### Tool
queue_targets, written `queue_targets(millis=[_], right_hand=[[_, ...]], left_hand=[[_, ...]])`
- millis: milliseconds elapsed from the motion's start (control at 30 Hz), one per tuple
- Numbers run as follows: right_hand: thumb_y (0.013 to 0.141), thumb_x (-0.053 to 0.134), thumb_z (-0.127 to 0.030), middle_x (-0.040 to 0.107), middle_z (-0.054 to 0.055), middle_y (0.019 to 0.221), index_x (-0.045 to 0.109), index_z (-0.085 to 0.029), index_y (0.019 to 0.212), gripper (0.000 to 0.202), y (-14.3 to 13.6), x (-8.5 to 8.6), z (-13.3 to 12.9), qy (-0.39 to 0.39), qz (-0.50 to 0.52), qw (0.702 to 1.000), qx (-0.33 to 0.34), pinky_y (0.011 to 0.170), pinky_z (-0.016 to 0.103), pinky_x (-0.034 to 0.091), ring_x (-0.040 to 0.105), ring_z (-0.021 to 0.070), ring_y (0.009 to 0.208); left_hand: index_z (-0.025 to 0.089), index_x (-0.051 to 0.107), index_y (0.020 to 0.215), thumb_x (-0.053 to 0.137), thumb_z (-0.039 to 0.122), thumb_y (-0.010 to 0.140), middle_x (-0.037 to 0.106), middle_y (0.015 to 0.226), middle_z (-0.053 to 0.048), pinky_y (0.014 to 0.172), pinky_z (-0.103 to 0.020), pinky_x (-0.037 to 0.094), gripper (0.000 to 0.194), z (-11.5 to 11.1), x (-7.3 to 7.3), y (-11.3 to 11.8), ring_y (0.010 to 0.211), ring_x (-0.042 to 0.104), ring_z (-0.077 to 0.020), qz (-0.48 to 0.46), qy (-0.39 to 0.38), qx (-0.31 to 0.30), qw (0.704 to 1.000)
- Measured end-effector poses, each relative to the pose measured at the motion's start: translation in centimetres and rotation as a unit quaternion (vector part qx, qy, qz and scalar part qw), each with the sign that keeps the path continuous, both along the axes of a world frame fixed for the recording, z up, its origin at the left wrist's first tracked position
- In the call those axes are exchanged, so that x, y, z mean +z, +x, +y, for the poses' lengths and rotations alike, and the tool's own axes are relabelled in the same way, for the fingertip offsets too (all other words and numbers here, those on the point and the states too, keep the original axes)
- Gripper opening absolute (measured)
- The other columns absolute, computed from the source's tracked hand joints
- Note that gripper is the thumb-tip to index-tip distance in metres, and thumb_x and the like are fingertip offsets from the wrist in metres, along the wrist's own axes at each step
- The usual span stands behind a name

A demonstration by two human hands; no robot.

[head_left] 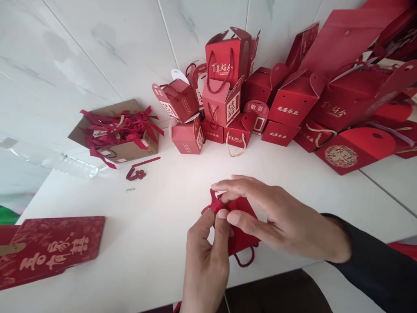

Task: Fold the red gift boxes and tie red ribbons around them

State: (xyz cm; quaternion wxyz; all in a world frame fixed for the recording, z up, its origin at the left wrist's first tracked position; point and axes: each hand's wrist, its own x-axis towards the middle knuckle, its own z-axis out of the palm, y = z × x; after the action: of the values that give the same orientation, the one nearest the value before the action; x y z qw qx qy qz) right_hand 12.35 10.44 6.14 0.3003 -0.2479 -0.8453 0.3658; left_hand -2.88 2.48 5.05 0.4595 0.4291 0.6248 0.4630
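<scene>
A small red gift box (243,237) lies on the white table under my hands, its dark red cord handle (246,261) sticking out at the near side. My left hand (208,252) pinches a red ribbon (217,203) between thumb and finger at the box's left edge. Over the box reaches my right hand (280,217), its fingers stretched out and its thumb apart from them. Its fingertips touch the ribbon's upper end, and its thumb is close to my left thumb. Much of the box is hidden beneath the hands.
An open cardboard box (138,150) full of red ribbons stands at the back left, near a clear plastic bottle (74,165). A ribbon strip with a flower (140,174) lies before it. Red gift boxes (221,104) stack along the wall. Red printed packaging (65,243) lies left.
</scene>
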Motion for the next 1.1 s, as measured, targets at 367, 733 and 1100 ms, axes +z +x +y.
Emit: queue_targets(millis=[367,733,1100], right_hand=[[0.102,0.054,-0.018,0.072,0.005,0.108,0.065,-0.021,0.123,0.025,0.9,1.2,0.4,0.045,-0.061,0.997,0.005,0.093,0.035,0.053,0.065,0.0190,0.102],[0.099,0.061,-0.029,0.065,-0.001,0.084,0.065,-0.023,0.099,0.007,1.6,1.6,-0.3,-0.047,-0.161,0.984,-0.067,0.068,0.030,0.049,0.061,0.0166,0.073],[0.098,0.058,-0.027,0.070,0.002,0.101,0.060,-0.024,0.095,0.005,2.1,2.1,0.2,-0.043,-0.099,0.992,-0.068,0.079,0.030,0.053,0.066,0.0191,0.092]], left_hand=[[0.019,0.069,0.072,0.056,0.057,0.095,0.062,0.069,-0.002,0.054,-0.023,0.042,0.046,0.2,-0.5,-0.9,0.062,0.050,-0.0125,-0.029,-0.015,0.003,0.999],[0.020,0.076,0.090,0.063,0.049,0.094,0.072,0.082,-0.004,0.073,-0.027,0.054,0.032,0.2,-1.5,-1.4,0.078,0.065,-0.0169,-0.116,-0.011,0.005,0.993],[0.020,0.068,0.079,0.058,0.053,0.096,0.065,0.071,-0.002,0.058,-0.023,0.046,0.039,0.2,-1.0,-1.2,0.063,0.055,-0.0125,-0.101,-0.019,-0.002,0.995]])
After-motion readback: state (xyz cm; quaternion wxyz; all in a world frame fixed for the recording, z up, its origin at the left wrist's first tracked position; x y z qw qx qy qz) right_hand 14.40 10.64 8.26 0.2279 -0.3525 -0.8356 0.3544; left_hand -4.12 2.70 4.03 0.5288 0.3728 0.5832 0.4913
